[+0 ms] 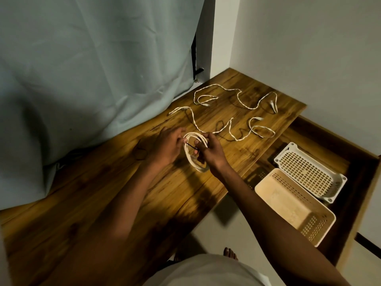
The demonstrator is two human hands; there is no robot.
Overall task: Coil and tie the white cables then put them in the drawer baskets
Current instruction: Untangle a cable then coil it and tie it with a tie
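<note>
Wooden worktop (115, 203) with dark grain fills the lower left, and it stands in a corner with plain white walls (309, 48). On the left a pale grey-green curtain (82, 69) hangs down and its lower edge lies on the wood. Near the middle, the left hand (165, 148) and the right hand (210, 153) both grip a coiled white cable (192, 159), and a thin black tie (191, 146) is stretched between their fingers. Two loose white cables (237, 96) lie uncoiled on the far part of the surface. To the right an open drawer (354, 162) holds a white basket (338, 188) and, nearer, a beige basket (263, 195), side by side.
</note>
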